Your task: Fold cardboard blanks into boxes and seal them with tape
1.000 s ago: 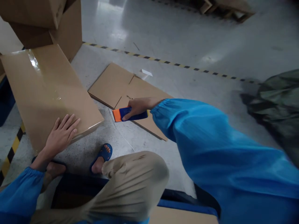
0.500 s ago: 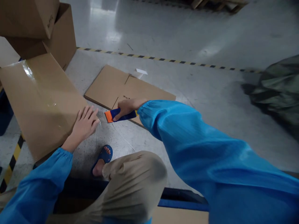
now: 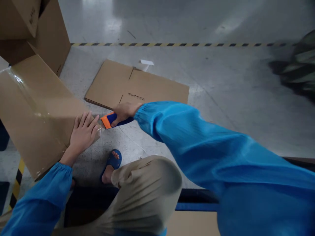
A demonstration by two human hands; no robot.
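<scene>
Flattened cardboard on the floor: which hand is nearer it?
The right hand, at the near edge of the cardboard; the left hand lies farther left, on the taped carton.

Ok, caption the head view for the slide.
Left hand on the taped box, right hand gripping an orange-and-blue tool beside it.

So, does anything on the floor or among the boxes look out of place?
A white scrap lies on the floor at the far edge of the flat cardboard, like stray litter. At upper left, the top box sits crooked on the box below. I see no spill.
</scene>
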